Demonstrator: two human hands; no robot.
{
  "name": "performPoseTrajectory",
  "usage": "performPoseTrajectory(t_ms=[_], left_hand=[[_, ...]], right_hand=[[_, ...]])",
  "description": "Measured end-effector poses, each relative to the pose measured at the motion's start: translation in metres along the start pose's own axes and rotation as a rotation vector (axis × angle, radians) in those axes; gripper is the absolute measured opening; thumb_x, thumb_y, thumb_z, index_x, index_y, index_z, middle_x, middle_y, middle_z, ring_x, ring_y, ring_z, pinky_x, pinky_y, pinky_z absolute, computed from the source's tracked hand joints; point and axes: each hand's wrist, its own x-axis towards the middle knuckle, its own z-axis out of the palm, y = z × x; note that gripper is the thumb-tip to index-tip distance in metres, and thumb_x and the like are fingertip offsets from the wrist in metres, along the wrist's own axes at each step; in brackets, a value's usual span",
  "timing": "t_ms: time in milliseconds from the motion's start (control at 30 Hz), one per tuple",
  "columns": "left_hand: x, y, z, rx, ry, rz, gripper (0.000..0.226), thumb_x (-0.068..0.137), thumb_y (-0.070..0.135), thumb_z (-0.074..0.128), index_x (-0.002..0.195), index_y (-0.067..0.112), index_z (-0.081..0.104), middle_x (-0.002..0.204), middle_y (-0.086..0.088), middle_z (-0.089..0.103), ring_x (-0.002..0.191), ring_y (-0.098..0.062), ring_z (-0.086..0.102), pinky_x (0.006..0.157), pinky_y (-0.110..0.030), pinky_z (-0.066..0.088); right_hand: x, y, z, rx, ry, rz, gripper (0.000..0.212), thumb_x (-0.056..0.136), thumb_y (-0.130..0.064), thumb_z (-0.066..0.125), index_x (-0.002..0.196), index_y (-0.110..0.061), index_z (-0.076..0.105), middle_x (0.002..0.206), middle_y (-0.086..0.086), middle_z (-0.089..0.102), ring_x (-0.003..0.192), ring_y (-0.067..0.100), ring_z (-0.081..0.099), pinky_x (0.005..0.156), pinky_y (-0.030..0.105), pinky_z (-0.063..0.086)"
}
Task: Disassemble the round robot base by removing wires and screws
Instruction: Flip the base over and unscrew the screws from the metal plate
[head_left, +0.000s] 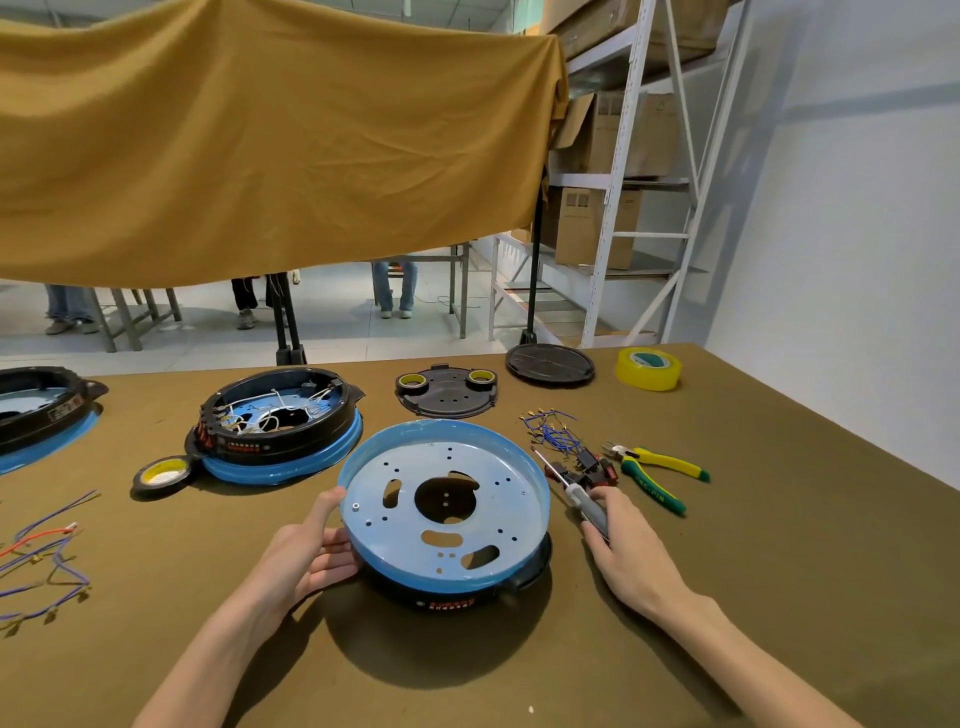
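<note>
Now our left hand (306, 553) cups the tilted round base (444, 506) mid-frame; right hand (621, 540) grips the screwdriver (574, 488); we should steady it before unscrewing.

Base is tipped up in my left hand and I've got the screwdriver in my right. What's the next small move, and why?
Probably bring the screwdriver tip to the small screw near the plate's left edge. The left hand already steadies the round base, its plate faces you free of wires, and the right hand holds the tool beside it.
</note>
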Motion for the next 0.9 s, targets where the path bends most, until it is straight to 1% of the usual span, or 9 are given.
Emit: performPoseTrajectory(t_ms=[67,167,267,367,467,567,733,833,900], left_hand=[[-0.001,0.001,0.0,-0.009,0.001,0.007,0.092,0.051,0.078,0.073,0.105,0.003,0.068,0.086,-0.011,0.081,0.083,-0.025,0.08,0.063,-0.033,0.063],[-0.002,0.002,0.0,-0.011,-0.001,0.011,0.091,0.051,0.077,0.073,0.105,0.003,0.068,0.092,-0.015,0.08,0.085,-0.027,0.08,0.064,-0.033,0.063],[-0.003,0.001,0.0,0.001,-0.013,0.011,0.09,0.053,0.077,0.071,0.104,0.004,0.067,0.092,-0.015,0.079,0.085,-0.026,0.079,0.064,-0.033,0.063],[-0.003,0.001,-0.004,0.009,-0.041,-0.013,0.091,0.053,0.075,0.073,0.106,0.002,0.067,0.086,-0.013,0.08,0.083,-0.026,0.08,0.065,-0.033,0.063],[-0.003,0.003,-0.006,-0.01,-0.07,-0.038,0.093,0.052,0.071,0.077,0.109,-0.001,0.067,0.088,-0.016,0.08,0.082,-0.026,0.08,0.063,-0.033,0.064],[-0.004,0.003,-0.006,-0.026,-0.081,-0.049,0.094,0.052,0.07,0.078,0.11,-0.002,0.066,0.088,-0.018,0.079,0.082,-0.028,0.08,0.061,-0.033,0.064],[-0.004,0.0,-0.003,-0.042,-0.099,-0.072,0.097,0.051,0.07,0.08,0.112,-0.005,0.066,0.091,-0.019,0.08,0.086,-0.029,0.08,0.065,-0.033,0.064],[-0.005,-0.001,-0.002,-0.032,-0.117,-0.066,0.098,0.051,0.071,0.08,0.113,-0.004,0.067,0.094,-0.017,0.08,0.09,-0.028,0.079,0.073,-0.035,0.065],[-0.005,-0.001,-0.002,-0.031,-0.123,-0.063,0.096,0.052,0.071,0.079,0.113,-0.003,0.067,0.094,-0.017,0.08,0.09,-0.027,0.079,0.074,-0.035,0.064]], right_hand=[[0.002,-0.002,0.001,-0.08,0.004,-0.03,0.038,0.099,-0.029,0.058,0.135,-0.024,0.044,0.124,0.0,0.054,0.11,0.02,0.057,0.088,0.035,0.048],[0.008,-0.003,-0.001,-0.203,-0.002,-0.017,0.049,0.099,-0.038,0.057,0.141,-0.021,0.04,0.131,0.002,0.053,0.114,0.02,0.057,0.09,0.033,0.049],[0.014,-0.008,-0.01,-0.293,0.008,-0.019,0.051,0.098,-0.047,0.055,0.14,-0.019,0.044,0.129,0.001,0.056,0.115,0.019,0.054,0.095,0.032,0.046],[0.022,-0.029,-0.02,-0.113,0.124,-0.016,0.038,0.099,-0.036,0.061,0.131,-0.017,0.055,0.122,-0.001,0.06,0.112,0.016,0.054,0.096,0.031,0.047],[0.032,-0.068,-0.025,0.068,0.171,-0.113,0.013,0.098,-0.021,0.061,0.111,-0.02,0.063,0.103,-0.008,0.06,0.097,0.009,0.056,0.087,0.029,0.051],[0.039,-0.111,-0.018,0.108,0.043,-0.286,0.008,0.098,-0.018,0.06,0.098,-0.022,0.067,0.089,-0.015,0.058,0.087,0.002,0.054,0.08,0.024,0.047],[0.04,-0.175,0.022,0.152,-0.222,-0.423,0.018,0.093,-0.033,0.066,0.099,-0.018,0.077,0.089,-0.006,0.063,0.083,0.009,0.055,0.073,0.03,0.05],[0.04,-0.193,0.042,0.129,-0.268,-0.459,0.031,0.091,-0.043,0.069,0.108,-0.019,0.076,0.091,-0.008,0.06,0.083,0.009,0.055,0.071,0.024,0.045],[0.042,-0.195,0.048,0.138,-0.261,-0.456,0.03,0.091,-0.045,0.07,0.107,-0.02,0.077,0.089,-0.008,0.062,0.081,0.009,0.056,0.07,0.026,0.047]])
